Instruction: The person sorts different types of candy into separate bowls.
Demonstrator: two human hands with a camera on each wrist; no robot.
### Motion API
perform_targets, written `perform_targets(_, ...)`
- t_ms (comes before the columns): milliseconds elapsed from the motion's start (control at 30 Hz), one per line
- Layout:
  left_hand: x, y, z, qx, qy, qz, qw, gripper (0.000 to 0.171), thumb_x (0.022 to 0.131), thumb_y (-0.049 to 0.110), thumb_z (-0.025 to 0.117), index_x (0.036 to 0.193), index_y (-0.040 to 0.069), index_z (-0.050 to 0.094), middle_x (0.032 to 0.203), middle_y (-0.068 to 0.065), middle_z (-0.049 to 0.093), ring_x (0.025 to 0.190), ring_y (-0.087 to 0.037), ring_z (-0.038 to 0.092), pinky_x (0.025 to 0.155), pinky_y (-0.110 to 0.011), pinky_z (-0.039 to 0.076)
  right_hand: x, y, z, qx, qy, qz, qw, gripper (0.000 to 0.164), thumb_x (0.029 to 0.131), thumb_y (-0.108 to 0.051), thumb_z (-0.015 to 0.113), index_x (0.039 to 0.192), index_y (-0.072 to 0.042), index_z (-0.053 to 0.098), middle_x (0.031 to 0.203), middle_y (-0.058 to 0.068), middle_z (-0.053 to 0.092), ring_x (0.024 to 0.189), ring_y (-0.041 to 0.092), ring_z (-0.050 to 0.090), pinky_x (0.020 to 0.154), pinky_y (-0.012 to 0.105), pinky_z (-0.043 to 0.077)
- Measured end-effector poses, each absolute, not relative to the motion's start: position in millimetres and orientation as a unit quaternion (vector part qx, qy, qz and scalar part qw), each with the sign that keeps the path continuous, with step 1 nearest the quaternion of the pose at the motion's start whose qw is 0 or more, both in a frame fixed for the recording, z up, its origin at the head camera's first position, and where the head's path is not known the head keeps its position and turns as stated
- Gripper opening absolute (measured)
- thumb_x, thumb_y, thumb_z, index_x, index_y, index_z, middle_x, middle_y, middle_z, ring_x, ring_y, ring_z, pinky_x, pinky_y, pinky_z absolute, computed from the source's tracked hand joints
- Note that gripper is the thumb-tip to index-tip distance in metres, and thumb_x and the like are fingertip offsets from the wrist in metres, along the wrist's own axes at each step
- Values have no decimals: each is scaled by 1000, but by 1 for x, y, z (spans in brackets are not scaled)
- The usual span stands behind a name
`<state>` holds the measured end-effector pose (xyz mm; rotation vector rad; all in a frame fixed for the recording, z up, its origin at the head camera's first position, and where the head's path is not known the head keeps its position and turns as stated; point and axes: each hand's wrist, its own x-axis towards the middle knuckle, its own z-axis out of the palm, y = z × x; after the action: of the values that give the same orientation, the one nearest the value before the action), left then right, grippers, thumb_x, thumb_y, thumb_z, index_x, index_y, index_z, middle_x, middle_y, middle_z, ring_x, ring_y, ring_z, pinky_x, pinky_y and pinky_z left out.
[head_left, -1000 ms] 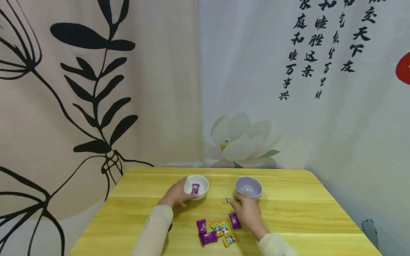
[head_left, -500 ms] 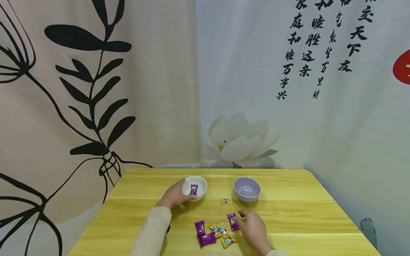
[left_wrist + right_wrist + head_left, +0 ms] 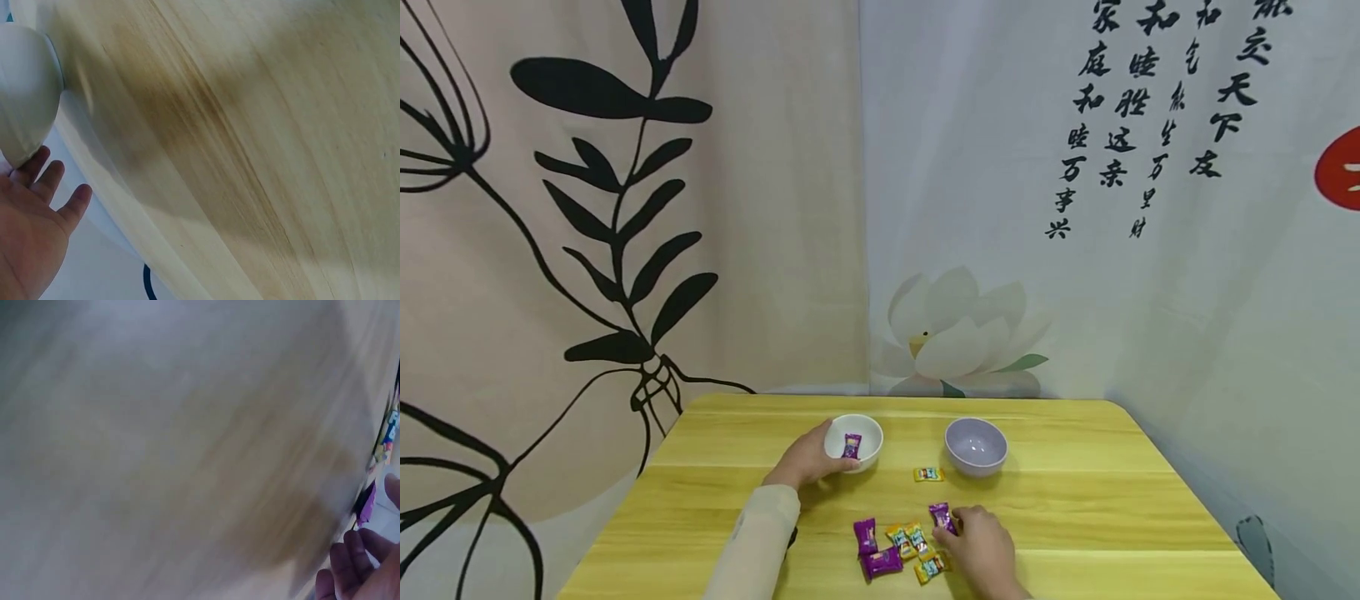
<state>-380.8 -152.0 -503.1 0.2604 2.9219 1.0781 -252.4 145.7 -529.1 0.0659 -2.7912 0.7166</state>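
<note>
My left hand holds the white bowl by its left side, thumb at the front rim. Inside that bowl lies one purple wrapped candy. In the left wrist view the fingers of the left hand rest against the outside of the white bowl. My right hand has its thumb and index finger at either side of another purple wrapped candy, whose lower end they partly hide. The right wrist view shows this purple candy between the thumb and fingers of the right hand.
A lilac bowl stands at the back right, with a yellow wrapped candy before it. Purple candies and several yellow candies lie at the front middle of the wooden table. A printed curtain hangs behind.
My right hand has come back from the yellow candy by the lilac bowl toward the front, to the purple candy, leaving the yellow one on the table. The left hand stays on the white bowl.
</note>
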Motion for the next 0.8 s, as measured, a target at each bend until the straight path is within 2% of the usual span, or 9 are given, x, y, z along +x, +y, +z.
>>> perform_targets(233, -394, -156, -500, 98, 939, 331, 5, 99, 69, 57, 85, 144, 6, 45, 123, -9, 62, 104, -26, 59, 95, -51, 48, -260, 135, -534, 18, -970, 208, 128, 42, 72, -42, 85, 96, -8, 75, 81, 1, 61, 75, 24, 60, 63, 43, 50)
perform_targets(633, -407, -160, -505, 111, 932, 346, 14, 99, 70, 55, 86, 146, 6, 44, 126, -12, 61, 107, -28, 59, 97, -53, 46, -272, 127, -538, 8, -973, 180, 144, 24, 74, -28, 79, 88, -9, 74, 76, 1, 57, 72, 22, 56, 63, 44, 47)
perform_targets(800, -414, -160, -510, 119, 928, 354, 6, 99, 69, 54, 86, 146, 5, 44, 126, -12, 62, 106, -29, 59, 95, -53, 47, -283, 131, -537, -2, -968, 197, 155, 25, 72, -25, 76, 91, -9, 75, 78, 1, 58, 73, 24, 58, 65, 46, 48)
